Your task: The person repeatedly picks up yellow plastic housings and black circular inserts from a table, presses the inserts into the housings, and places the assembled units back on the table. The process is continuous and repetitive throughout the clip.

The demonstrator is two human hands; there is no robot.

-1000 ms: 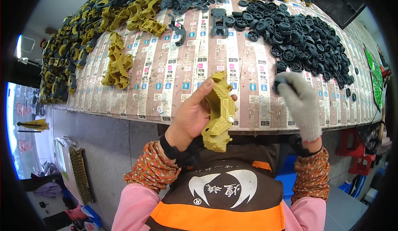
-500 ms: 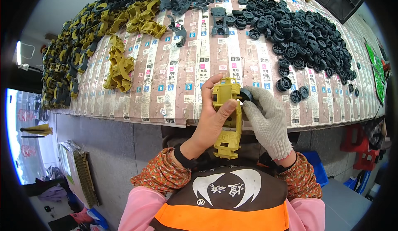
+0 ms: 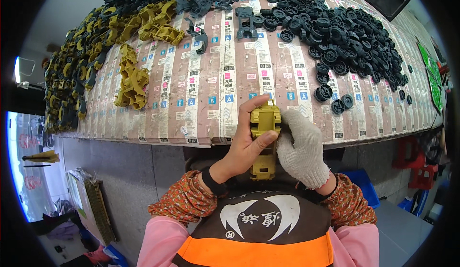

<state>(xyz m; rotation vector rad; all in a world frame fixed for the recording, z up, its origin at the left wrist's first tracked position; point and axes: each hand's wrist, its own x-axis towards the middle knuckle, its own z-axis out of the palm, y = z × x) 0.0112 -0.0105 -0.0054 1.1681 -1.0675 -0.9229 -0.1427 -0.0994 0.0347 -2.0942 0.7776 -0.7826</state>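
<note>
Ahead, a patterned table [image 3: 191,89] is bearing wheeled yellow toys [image 3: 72,70] well left of the left hand [image 3: 242,147], which is gripping a seemingly unfinished yellow body [image 3: 265,118]; loose wheels [image 3: 354,46] are lying beyond the gloved right hand [image 3: 305,149], whose grip beside the body is unclear.

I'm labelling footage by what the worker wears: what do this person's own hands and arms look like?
The left hand is ungloved, with a black band at the wrist. The right hand wears a pale grey knitted glove with red cuff edging. Both forearms have orange-red patterned sleeve covers; pink sleeves show above them.
</note>
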